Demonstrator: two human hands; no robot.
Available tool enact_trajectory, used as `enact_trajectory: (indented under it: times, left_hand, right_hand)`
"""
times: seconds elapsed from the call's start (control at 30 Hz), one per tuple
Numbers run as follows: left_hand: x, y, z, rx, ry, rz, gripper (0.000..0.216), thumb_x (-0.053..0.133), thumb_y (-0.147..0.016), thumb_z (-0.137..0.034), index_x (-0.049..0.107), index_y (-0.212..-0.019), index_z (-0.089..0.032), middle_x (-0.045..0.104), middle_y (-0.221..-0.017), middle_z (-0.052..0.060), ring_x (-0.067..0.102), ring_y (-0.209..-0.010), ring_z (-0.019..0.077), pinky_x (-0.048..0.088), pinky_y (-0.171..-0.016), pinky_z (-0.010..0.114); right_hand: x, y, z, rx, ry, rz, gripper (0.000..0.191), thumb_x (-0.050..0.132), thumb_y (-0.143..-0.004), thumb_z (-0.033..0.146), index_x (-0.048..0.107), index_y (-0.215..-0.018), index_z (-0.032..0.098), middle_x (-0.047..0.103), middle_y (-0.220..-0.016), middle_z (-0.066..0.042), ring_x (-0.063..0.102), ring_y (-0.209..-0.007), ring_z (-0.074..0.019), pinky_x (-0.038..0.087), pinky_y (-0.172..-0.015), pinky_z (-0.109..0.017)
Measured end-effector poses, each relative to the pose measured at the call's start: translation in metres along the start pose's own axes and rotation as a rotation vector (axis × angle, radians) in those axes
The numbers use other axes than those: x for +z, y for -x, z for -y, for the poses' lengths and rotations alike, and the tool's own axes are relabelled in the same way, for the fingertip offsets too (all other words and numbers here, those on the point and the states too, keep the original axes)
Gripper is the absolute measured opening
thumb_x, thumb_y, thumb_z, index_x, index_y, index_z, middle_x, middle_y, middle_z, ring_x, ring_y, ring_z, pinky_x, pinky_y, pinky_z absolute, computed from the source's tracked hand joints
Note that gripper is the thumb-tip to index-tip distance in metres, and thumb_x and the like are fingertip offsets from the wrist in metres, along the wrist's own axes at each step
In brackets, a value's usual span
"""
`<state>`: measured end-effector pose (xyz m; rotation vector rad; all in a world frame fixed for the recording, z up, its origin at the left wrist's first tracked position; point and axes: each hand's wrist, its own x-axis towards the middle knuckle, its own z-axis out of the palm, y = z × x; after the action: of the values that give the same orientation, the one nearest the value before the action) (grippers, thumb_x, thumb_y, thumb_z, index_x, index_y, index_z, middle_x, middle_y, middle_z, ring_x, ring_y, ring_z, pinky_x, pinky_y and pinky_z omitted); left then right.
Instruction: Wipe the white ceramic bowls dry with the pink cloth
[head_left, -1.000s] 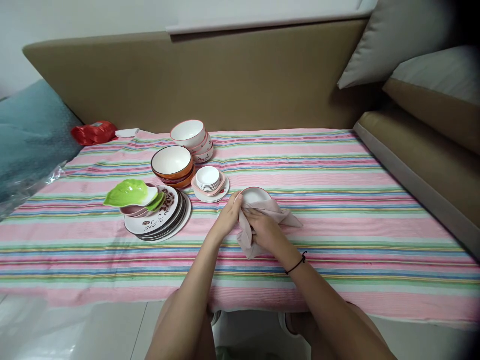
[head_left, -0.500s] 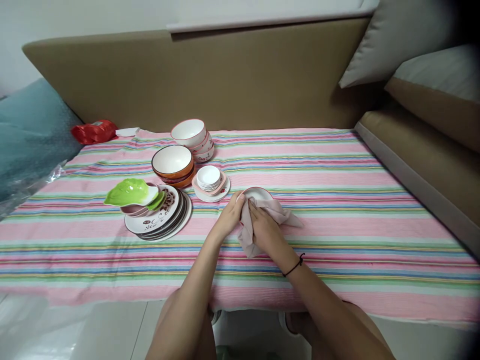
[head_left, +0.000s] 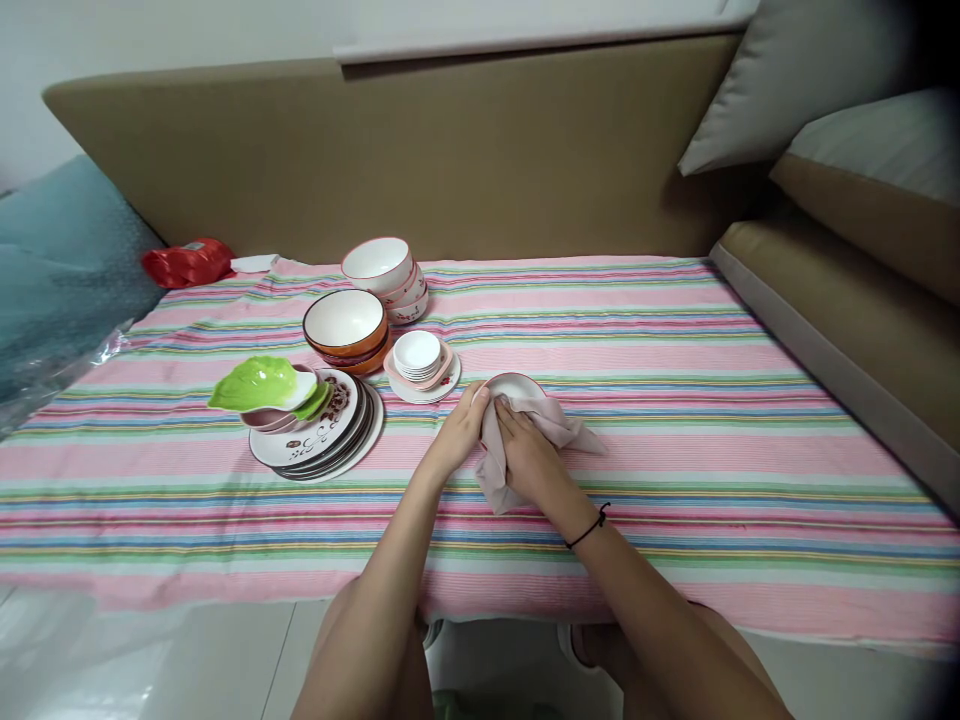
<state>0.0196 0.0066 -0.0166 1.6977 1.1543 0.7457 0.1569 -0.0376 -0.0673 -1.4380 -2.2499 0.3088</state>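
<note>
A white bowl with a red rim (head_left: 519, 386) is in front of me, partly hidden by a pale pink cloth (head_left: 553, 418). My left hand (head_left: 461, 428) grips the bowl's left side, its thumb near the rim. With my right hand (head_left: 531, 455) I press the cloth into the bowl, the fingers bunched in its folds. One corner of the cloth hangs toward me and another spreads to the right. Just beyond my left hand sits a stack of small white dishes (head_left: 417, 352) on a pink dish and a white plate.
Orange bowls (head_left: 345, 325) and white red-rimmed bowls (head_left: 379, 265) are stacked behind. At left, a green leaf-shaped dish (head_left: 259, 384) tops a pile of plates (head_left: 360, 445). A striped cloth (head_left: 712, 440) covers the seat, with a backrest (head_left: 525, 160) behind and cushions on both sides.
</note>
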Motion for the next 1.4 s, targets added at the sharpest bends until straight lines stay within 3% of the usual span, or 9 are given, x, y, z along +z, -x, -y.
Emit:
enact_trajectory:
  times: [0.1, 0.27, 0.47, 0.63, 0.87, 1.07, 1.27, 1.4]
  left_hand:
    - [0.0, 0.0, 0.001, -0.015, -0.013, -0.005, 0.047, 0.023, -0.101, -0.045, 0.05, -0.126, -0.017, 0.054, -0.136, 0.011, 0.048, -0.128, 0.0175, 0.031, -0.112, 0.03]
    - [0.0, -0.001, 0.003, -0.034, -0.016, -0.015, 0.048, 0.024, -0.1, -0.046, 0.048, -0.131, -0.019, 0.049, -0.144, 0.009, 0.042, -0.136, 0.0188, 0.027, -0.117, 0.034]
    - [0.0, 0.0, 0.001, -0.034, 0.002, -0.011, 0.049, 0.026, -0.1, -0.046, 0.047, -0.132, -0.015, 0.05, -0.142, 0.011, 0.044, -0.134, 0.0181, 0.027, -0.116, 0.031]
    - [0.001, 0.001, 0.001, -0.01, -0.004, -0.005, 0.048, 0.025, -0.1, -0.046, 0.049, -0.13, -0.017, 0.053, -0.14, 0.01, 0.046, -0.131, 0.0172, 0.029, -0.115, 0.03]
    - [0.0, 0.001, 0.002, -0.04, -0.011, 0.002, 0.051, 0.025, -0.1, -0.047, 0.045, -0.136, -0.017, 0.047, -0.148, 0.01, 0.039, -0.139, 0.0168, 0.024, -0.117, 0.03]
    - [0.0, 0.003, 0.0, -0.008, -0.018, 0.007, 0.052, 0.024, -0.1, -0.049, 0.046, -0.135, -0.018, 0.048, -0.147, 0.009, 0.041, -0.137, 0.017, 0.026, -0.117, 0.031]
    - [-0.002, 0.001, 0.005, -0.103, -0.02, -0.021, 0.053, 0.025, -0.1, -0.047, 0.043, -0.14, -0.018, 0.04, -0.154, 0.009, 0.032, -0.144, 0.0188, 0.021, -0.12, 0.035]
    - [-0.003, 0.001, 0.006, -0.095, -0.016, -0.019, 0.053, 0.025, -0.1, -0.047, 0.045, -0.138, -0.018, 0.04, -0.154, 0.01, 0.033, -0.144, 0.0196, 0.021, -0.12, 0.036]
  right_hand:
    - [-0.002, 0.0, 0.002, 0.019, 0.021, 0.013, 0.069, 0.055, -0.076, 0.01, 0.039, -0.14, -0.01, 0.038, -0.149, -0.031, 0.036, -0.141, -0.0364, 0.035, -0.115, -0.048]
    - [-0.003, 0.002, 0.003, 0.014, 0.032, 0.053, 0.052, 0.053, -0.075, 0.007, 0.058, -0.126, -0.003, 0.055, -0.136, -0.028, 0.053, -0.129, -0.0325, 0.042, -0.11, -0.044]
    - [-0.002, 0.0, -0.003, -0.116, -0.082, -0.005, 0.071, 0.055, -0.076, 0.01, 0.04, -0.145, 0.003, 0.044, -0.149, -0.02, 0.039, -0.141, -0.028, 0.035, -0.117, -0.045]
    - [0.004, 0.002, -0.002, 0.048, -0.021, -0.022, 0.076, 0.055, -0.081, 0.016, 0.028, -0.149, -0.004, 0.026, -0.156, -0.027, 0.03, -0.145, -0.0355, 0.034, -0.116, -0.052]
    - [0.005, 0.002, -0.007, -0.114, -0.08, 0.014, 0.076, 0.053, -0.08, 0.01, 0.028, -0.151, 0.006, 0.039, -0.153, -0.018, 0.037, -0.142, -0.0264, 0.036, -0.117, -0.043]
    - [0.009, 0.005, 0.001, 0.111, -0.006, -0.047, 0.072, 0.055, -0.082, 0.014, 0.031, -0.147, -0.004, 0.031, -0.153, -0.029, 0.034, -0.143, -0.037, 0.036, -0.114, -0.054]
    - [-0.008, 0.002, -0.007, -0.169, -0.185, 0.068, 0.06, 0.051, -0.082, 0.008, 0.047, -0.143, 0.011, 0.051, -0.145, -0.014, 0.048, -0.135, -0.022, 0.039, -0.115, -0.038]
    - [-0.013, 0.0, -0.012, -0.165, -0.179, 0.085, 0.063, 0.055, -0.079, 0.008, 0.048, -0.141, 0.01, 0.052, -0.144, -0.014, 0.048, -0.135, -0.0218, 0.038, -0.116, -0.037]
